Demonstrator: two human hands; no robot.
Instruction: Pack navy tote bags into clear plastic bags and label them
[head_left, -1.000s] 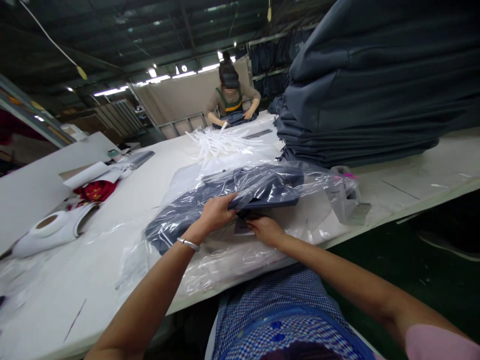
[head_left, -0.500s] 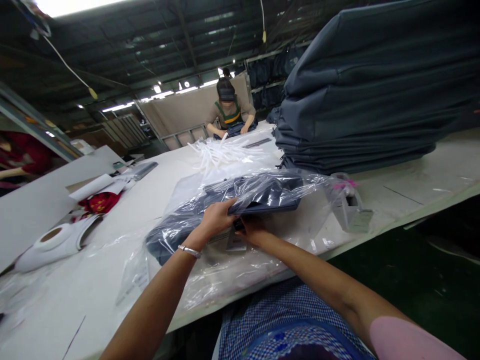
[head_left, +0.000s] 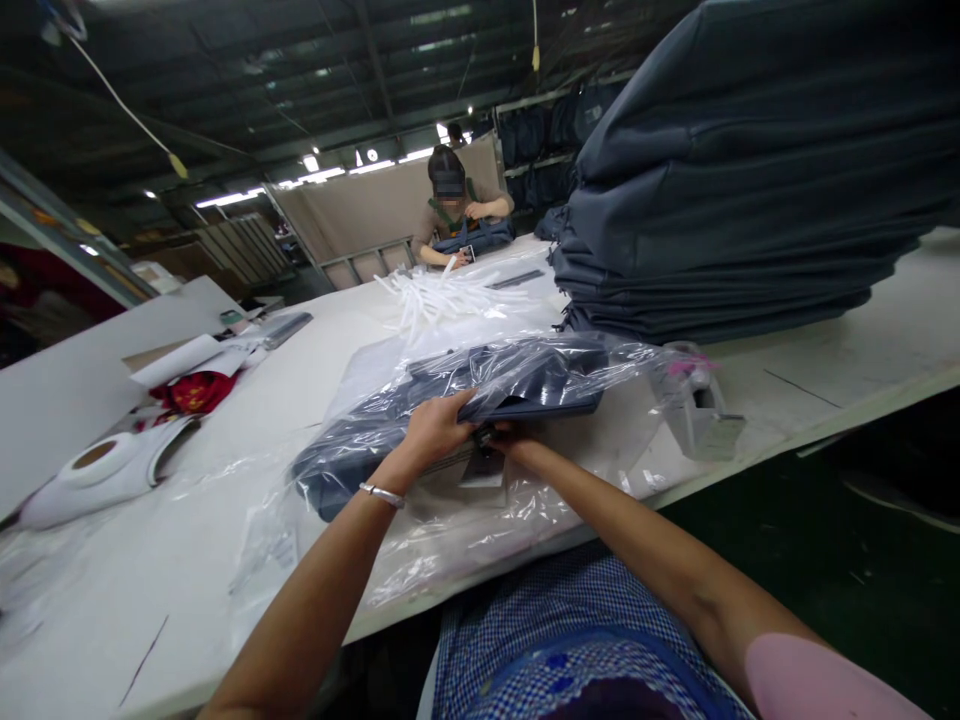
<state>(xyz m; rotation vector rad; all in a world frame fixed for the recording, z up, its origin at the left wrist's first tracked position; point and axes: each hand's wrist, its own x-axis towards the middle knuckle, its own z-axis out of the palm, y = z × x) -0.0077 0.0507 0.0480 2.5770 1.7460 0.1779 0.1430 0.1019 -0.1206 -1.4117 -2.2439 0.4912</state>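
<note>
A dark blue folded fabric item (head_left: 345,470), perhaps a bag, lies on the table in front of me, partly covered by a clear plastic bag (head_left: 517,375). My left hand (head_left: 437,432) is closed on its near edge, thumb on top over the plastic, fingers hidden beneath. Just to the right, my right hand (head_left: 514,442) reaches under the raised edge. Its fingertips pinch a small black piece (head_left: 485,437), too dark to name. Below that piece a pale tag (head_left: 482,470) hangs near the tabletop.
Dark folded fabric items (head_left: 720,200) form a tall stack at right. White strips (head_left: 435,300) lie in a heap behind the plastic. A white dispenser-like object (head_left: 697,410) stands right, a white roll (head_left: 105,465) left. Across the table (head_left: 225,580) a person (head_left: 457,215) handles dark fabric.
My right hand has lifted slightly at the fabric's edge, bringing the black piece and tag more into view. My left hand keeps its hold. The person opposite has raised one hand.
</note>
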